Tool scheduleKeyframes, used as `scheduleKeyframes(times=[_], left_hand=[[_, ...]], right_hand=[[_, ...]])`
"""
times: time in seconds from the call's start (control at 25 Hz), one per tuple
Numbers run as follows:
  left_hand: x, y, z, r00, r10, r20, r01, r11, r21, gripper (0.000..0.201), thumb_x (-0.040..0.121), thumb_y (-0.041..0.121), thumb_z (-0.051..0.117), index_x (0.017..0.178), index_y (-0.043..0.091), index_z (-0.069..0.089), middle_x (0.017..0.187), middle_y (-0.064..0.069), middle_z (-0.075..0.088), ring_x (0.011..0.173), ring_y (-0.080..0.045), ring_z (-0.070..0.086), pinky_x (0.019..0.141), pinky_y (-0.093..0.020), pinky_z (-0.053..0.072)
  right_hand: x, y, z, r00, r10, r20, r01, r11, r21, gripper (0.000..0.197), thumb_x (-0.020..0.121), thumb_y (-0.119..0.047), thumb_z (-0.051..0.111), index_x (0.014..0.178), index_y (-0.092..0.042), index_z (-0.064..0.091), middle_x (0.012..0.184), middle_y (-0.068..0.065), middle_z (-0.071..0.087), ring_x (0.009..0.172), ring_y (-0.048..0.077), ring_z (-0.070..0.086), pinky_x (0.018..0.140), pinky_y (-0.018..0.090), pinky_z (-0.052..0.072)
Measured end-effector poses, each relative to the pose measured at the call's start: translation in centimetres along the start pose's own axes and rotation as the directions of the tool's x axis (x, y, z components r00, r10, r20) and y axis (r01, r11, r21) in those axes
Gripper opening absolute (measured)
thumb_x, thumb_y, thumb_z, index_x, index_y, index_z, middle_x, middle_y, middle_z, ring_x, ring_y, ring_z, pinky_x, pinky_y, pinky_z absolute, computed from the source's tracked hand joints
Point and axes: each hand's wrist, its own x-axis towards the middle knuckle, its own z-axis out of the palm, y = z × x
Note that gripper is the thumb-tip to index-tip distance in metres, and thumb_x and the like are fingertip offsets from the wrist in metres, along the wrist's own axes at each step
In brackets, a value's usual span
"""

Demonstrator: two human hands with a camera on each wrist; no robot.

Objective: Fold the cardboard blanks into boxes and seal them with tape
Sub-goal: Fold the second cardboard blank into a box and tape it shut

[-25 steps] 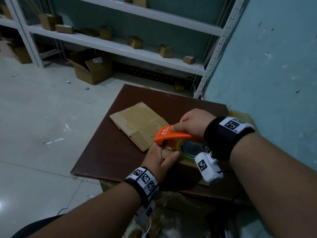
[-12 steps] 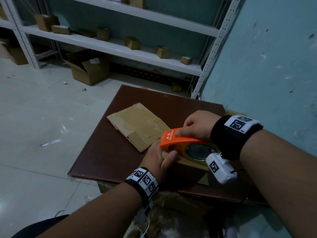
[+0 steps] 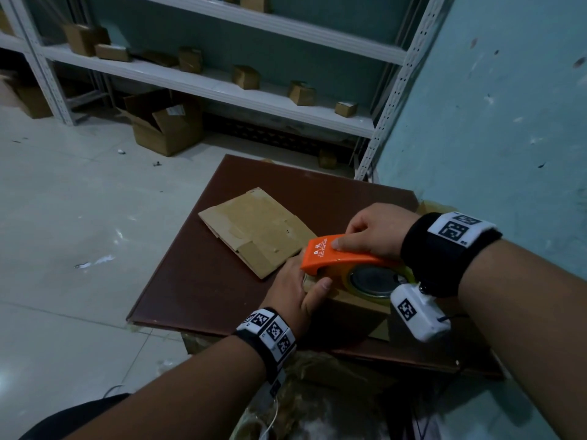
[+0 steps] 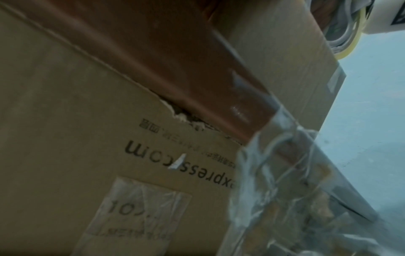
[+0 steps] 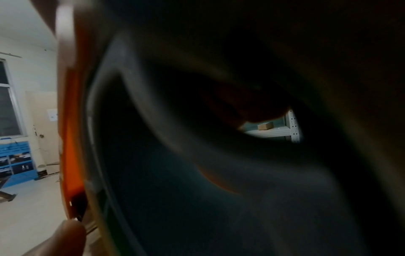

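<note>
The right hand point(image 3: 376, 231) has drawn the orange tape dispenser point(image 3: 336, 254) back along the top of the small cardboard box point(image 3: 352, 304) over the last second, its grip closed around the dispenser body. The left hand point(image 3: 297, 289) grips the box end just under the dispenser's nose, thumb on top. Tape is likely being laid; a flat cardboard blank point(image 3: 254, 230) waits just beyond on the counter point(image 3: 197, 281).
</note>
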Motion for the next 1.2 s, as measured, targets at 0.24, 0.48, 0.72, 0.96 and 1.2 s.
scheduleKeyframes(times=[0.24, 0.48, 0.72, 0.96, 1.2], left_hand=[[0.6, -1.7, 0.5, 0.997, -0.073, 0.039, 0.07, 0.996, 0.063, 0.083, 0.091, 0.083, 0.04, 0.156, 0.031, 0.034, 0.146, 0.006, 0.051, 0.134, -0.013, 0.05, 0.11, -0.049, 0.045], [1.0, -2.8, 1.0, 0.992, -0.113, 0.057, 0.109, 0.992, 0.069, 0.085, 0.091, 0.081, 0.043, 0.159, 0.031, 0.029, 0.148, 0.003, 0.051, 0.135, -0.018, 0.051, 0.108, -0.053, 0.047], [0.7, -1.8, 0.7, 0.988, -0.139, 0.066, 0.133, 0.987, 0.086, 0.093, 0.088, 0.088, 0.037, 0.161, 0.031, 0.025, 0.156, 0.004, 0.045, 0.141, -0.015, 0.045, 0.114, -0.052, 0.041], [0.1, -0.1, 0.2, 0.978, -0.2, 0.06, 0.195, 0.977, 0.08, 0.11, 0.081, 0.094, 0.032, 0.164, 0.025, 0.017, 0.166, -0.001, 0.032, 0.15, -0.016, 0.033, 0.122, -0.051, 0.031], [-0.1, 0.6, 0.0, 0.98, -0.195, 0.046, 0.191, 0.978, 0.082, 0.115, 0.078, 0.097, 0.029, 0.164, 0.021, 0.018, 0.159, -0.002, 0.039, 0.144, -0.014, 0.039, 0.118, -0.048, 0.036]], right_hand=[[0.2, 1.0, -0.4, 1.0, 0.0, 0.003, 0.0, 0.999, -0.041, 0.043, 0.083, -0.072, 0.07, 0.085, -0.029, 0.075, 0.086, -0.007, 0.072, 0.083, 0.012, 0.067, 0.07, 0.031, 0.05], [-0.4, 2.2, -0.2, 1.0, 0.028, -0.005, -0.028, 1.0, 0.012, 0.042, 0.082, -0.072, 0.07, 0.088, -0.03, 0.075, 0.088, -0.007, 0.073, 0.086, 0.014, 0.068, 0.072, 0.033, 0.051], [-0.7, 2.3, -0.4, 1.0, 0.004, -0.012, -0.004, 1.0, -0.005, 0.042, 0.083, -0.073, 0.068, 0.092, -0.033, 0.075, 0.093, -0.008, 0.071, 0.088, 0.013, 0.067, 0.084, 0.037, 0.057], [-0.8, 3.2, -0.8, 0.999, 0.04, 0.001, -0.04, 0.999, -0.013, 0.041, 0.084, -0.07, 0.069, 0.093, -0.031, 0.076, 0.095, -0.006, 0.071, 0.089, 0.014, 0.066, 0.081, 0.036, 0.055], [-1.6, 4.5, -0.7, 0.998, 0.059, -0.001, -0.059, 0.998, 0.022, 0.038, 0.087, -0.068, 0.068, 0.093, -0.031, 0.075, 0.096, -0.006, 0.071, 0.09, 0.014, 0.065, 0.078, 0.033, 0.051]])
